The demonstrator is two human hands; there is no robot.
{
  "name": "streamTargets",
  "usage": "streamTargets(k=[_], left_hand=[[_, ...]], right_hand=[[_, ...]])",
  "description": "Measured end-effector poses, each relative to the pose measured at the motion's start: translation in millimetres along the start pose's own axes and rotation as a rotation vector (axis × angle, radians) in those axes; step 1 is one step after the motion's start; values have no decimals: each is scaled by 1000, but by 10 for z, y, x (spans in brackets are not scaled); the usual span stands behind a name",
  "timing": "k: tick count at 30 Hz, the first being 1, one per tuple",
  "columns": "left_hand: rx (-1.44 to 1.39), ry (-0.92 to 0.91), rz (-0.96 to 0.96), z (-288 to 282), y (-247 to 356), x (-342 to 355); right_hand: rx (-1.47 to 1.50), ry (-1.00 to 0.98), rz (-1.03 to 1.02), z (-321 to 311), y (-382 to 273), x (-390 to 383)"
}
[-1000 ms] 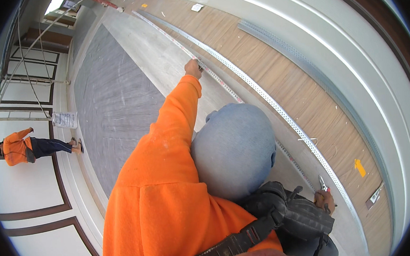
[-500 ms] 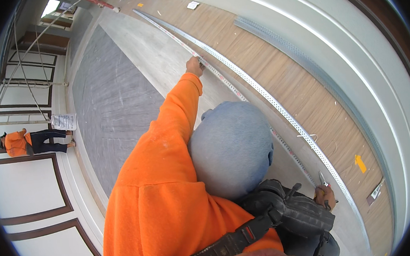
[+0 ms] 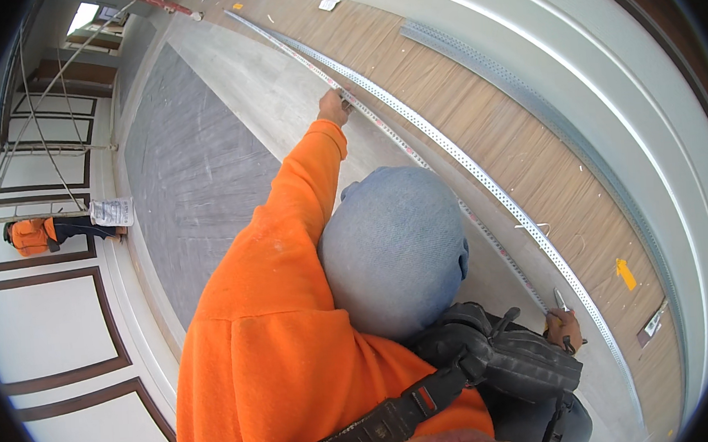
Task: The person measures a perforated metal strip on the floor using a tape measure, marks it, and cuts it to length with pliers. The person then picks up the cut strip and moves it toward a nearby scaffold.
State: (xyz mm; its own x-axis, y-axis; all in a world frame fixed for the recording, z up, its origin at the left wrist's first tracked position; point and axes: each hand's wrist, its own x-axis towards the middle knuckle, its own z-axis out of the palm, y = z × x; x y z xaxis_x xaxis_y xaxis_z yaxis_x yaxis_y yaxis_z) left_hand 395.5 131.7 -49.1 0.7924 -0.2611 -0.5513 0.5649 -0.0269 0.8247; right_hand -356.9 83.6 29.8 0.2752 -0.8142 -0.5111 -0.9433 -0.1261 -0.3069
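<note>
Face: hidden under the grey-blue cap [image 3: 395,251], centre frame.
Right hand [image 3: 564,328]: lower right, half behind the black shoulder bag [image 3: 507,362]; its small tool too slight to identify.
Left hand [image 3: 335,107]: fingertips lost against the measuring tape [image 3: 415,155].
Second person [image 3: 39,235]: far left, tiny, cut by the lens rim.
Tape markings: too small to read.

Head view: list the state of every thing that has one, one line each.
Tape measure: drawn out long along the floor.
Perforated metal strip: lying flat beside the tape.
Left hand: arm stretched out, fingers down on the tape.
Right hand: shut on a small metal tool.
</note>
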Motion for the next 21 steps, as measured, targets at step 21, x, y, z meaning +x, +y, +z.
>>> streamTargets(k=[21], left_hand=[[-15, 30, 17, -66, -70, -19]], right_hand=[[-16, -23, 21, 93, 122, 39]])
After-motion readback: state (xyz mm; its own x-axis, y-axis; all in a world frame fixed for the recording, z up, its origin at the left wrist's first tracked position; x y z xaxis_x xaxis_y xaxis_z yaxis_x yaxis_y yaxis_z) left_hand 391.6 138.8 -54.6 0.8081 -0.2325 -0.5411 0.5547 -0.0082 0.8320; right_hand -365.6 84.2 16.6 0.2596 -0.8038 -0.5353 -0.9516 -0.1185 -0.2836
